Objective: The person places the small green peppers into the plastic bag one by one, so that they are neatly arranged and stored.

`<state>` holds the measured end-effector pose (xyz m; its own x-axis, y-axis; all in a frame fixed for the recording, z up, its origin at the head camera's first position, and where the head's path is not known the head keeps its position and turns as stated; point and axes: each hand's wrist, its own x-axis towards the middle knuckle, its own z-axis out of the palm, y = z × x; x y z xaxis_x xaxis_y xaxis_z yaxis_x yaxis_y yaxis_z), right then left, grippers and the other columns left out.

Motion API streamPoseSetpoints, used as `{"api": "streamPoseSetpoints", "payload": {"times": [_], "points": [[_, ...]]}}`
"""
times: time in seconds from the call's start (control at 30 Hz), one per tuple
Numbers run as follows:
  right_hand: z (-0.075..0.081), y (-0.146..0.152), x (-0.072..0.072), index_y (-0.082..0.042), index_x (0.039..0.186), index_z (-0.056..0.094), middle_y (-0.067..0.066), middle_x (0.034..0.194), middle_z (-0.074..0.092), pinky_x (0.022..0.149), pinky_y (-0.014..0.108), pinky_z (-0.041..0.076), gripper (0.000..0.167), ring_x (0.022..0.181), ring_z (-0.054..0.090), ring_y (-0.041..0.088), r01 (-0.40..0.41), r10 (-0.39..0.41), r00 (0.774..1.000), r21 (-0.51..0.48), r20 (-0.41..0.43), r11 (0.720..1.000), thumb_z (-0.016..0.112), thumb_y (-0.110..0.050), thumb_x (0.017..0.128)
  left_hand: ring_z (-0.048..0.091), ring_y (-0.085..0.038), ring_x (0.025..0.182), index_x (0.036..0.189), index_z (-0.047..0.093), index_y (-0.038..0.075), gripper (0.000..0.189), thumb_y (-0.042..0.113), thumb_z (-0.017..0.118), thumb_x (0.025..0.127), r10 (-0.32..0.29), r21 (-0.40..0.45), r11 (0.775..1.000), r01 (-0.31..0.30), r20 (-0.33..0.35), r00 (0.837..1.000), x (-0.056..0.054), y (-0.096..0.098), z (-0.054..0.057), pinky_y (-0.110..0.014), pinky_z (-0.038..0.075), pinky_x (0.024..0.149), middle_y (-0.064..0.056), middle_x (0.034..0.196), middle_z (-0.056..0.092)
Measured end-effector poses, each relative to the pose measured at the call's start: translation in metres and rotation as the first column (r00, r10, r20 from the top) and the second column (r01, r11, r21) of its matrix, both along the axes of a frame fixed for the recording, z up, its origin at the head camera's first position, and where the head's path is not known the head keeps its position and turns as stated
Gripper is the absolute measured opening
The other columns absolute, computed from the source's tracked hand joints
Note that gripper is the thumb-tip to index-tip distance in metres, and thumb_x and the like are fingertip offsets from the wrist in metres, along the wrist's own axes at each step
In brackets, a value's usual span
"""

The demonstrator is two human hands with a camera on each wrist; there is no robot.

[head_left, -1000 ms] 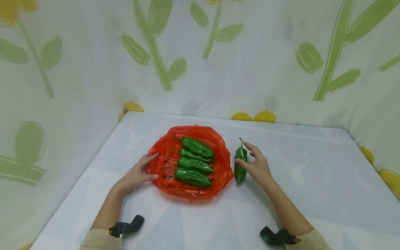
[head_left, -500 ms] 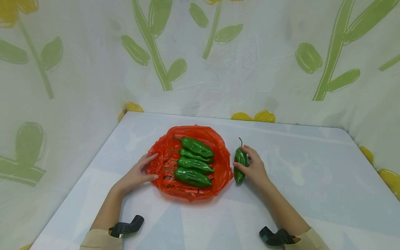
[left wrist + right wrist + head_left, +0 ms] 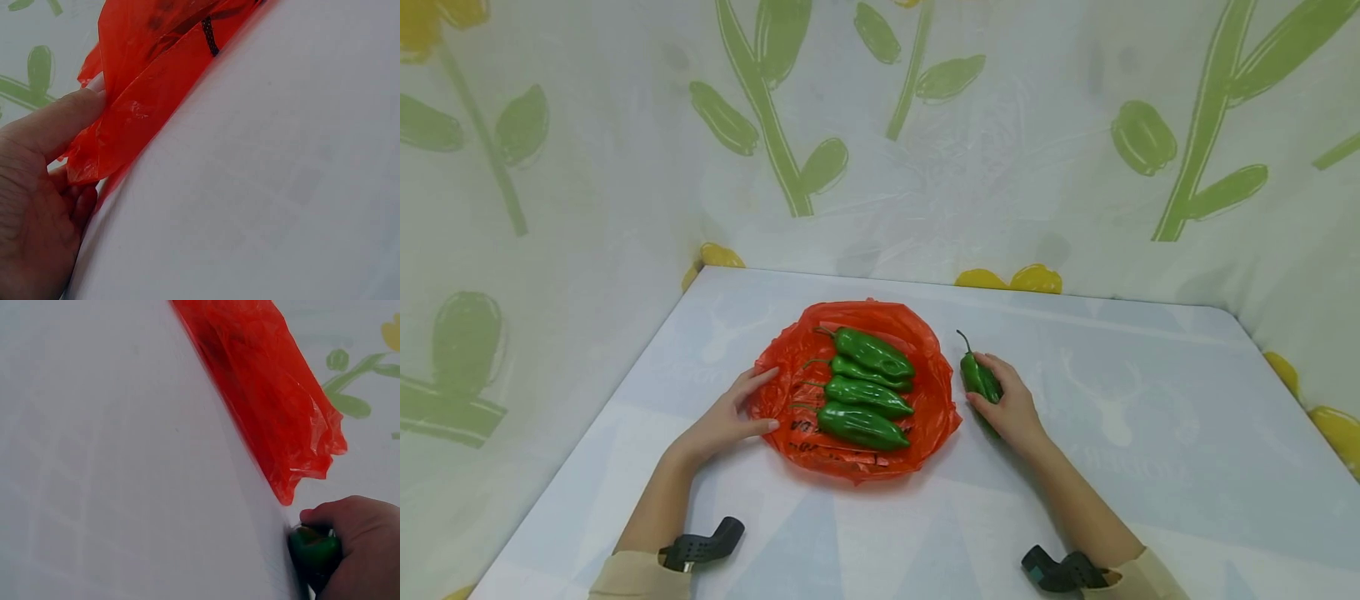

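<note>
A red plastic bag (image 3: 936, 425), opened out into a shallow round shape, lies on the table with several green peppers (image 3: 865, 425) side by side in it, their stems toward the left. My left hand (image 3: 730, 421) holds the bag's left rim, with the thumb over the red plastic (image 3: 137, 125) in the left wrist view. Just right of the bag, my right hand (image 3: 1011, 404) grips a single green pepper (image 3: 973, 377), its stem pointing away and to the left. That pepper's lower end is partly hidden by the hand; its tip (image 3: 312, 550) shows in the right wrist view.
The pale table (image 3: 1150, 433) carries faint printed patterns. Behind and to the left hangs a white sheet (image 3: 985, 183) with green plants and yellow flowers. Dark cameras (image 3: 703, 546) are strapped to both wrists.
My right hand has closed round the lone pepper. The pepper has turned, its stem swinging left and its lower end toward the palm. The left hand and bag have stayed put.
</note>
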<state>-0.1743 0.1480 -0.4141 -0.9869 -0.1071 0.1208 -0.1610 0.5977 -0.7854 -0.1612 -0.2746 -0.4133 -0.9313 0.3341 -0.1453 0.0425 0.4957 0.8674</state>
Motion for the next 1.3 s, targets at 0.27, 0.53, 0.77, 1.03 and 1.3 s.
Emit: {"api": "streamPoseSetpoints", "payload": {"times": [0.27, 0.53, 0.77, 1.03, 1.3], "points": [[-0.001, -0.001, 0.001, -0.008, 0.138, 0.045, 0.021, 0.140, 0.042, 0.100, 0.059, 0.038, 0.056, 0.124, 0.041, 0.039, 0.036, -0.036, 0.999, -0.021, -0.014, 0.999, 0.065, -0.005, 0.086, 0.007, -0.043, 0.142, 0.148, 0.032, 0.022, 0.078, 0.029, 0.072, 0.081, 0.000, -0.008, 1.000, 0.000, -0.002, 1.000, 0.000, 0.000, 0.001, -0.069, 0.020, 0.105, -0.017, 0.156, 0.010], [0.002, 0.000, 0.000, -0.011, 0.140, 0.043, 0.017, 0.143, 0.040, 0.101, 0.058, 0.037, 0.058, 0.125, 0.039, 0.036, 0.067, -0.065, 0.997, -0.054, 0.037, 0.996, 0.065, -0.006, 0.087, 0.006, -0.044, 0.142, 0.148, 0.031, 0.021, 0.078, 0.030, 0.071, 0.081, 0.001, -0.014, 1.000, -0.001, -0.004, 1.000, 0.000, 0.000, 0.001, -0.069, 0.020, 0.105, -0.018, 0.156, 0.009], [0.009, -0.001, -0.002, -0.011, 0.140, 0.042, 0.017, 0.143, 0.039, 0.102, 0.057, 0.038, 0.058, 0.125, 0.039, 0.036, 0.078, -0.076, 0.997, -0.067, 0.034, 0.995, 0.065, -0.006, 0.087, 0.007, -0.043, 0.142, 0.148, 0.031, 0.021, 0.078, 0.030, 0.071, 0.082, -0.003, -0.005, 1.000, 0.003, -0.008, 1.000, -0.001, 0.000, -0.001, -0.069, 0.020, 0.105, -0.017, 0.156, 0.011], [0.018, -0.004, -0.002, -0.012, 0.139, 0.044, 0.016, 0.143, 0.040, 0.100, 0.057, 0.040, 0.058, 0.126, 0.040, 0.036, 0.072, -0.074, 0.997, -0.056, -0.035, 0.996, 0.066, -0.004, 0.086, 0.006, -0.043, 0.142, 0.148, 0.031, 0.020, 0.077, 0.029, 0.071, 0.082, -0.006, 0.008, 1.000, 0.006, -0.002, 1.000, -0.001, 0.000, -0.002, -0.069, 0.018, 0.105, -0.017, 0.156, 0.010], [0.028, -0.008, -0.005, -0.012, 0.138, 0.045, 0.016, 0.142, 0.042, 0.096, 0.057, 0.044, 0.057, 0.126, 0.042, 0.036, 0.046, -0.054, 0.992, -0.071, -0.117, 0.996, 0.066, -0.002, 0.086, 0.006, -0.043, 0.142, 0.148, 0.031, 0.021, 0.078, 0.029, 0.071, 0.082, -0.003, -0.003, 1.000, 0.003, 0.001, 1.000, -0.001, 0.000, 0.000, -0.069, 0.019, 0.105, -0.017, 0.156, 0.010]]}}
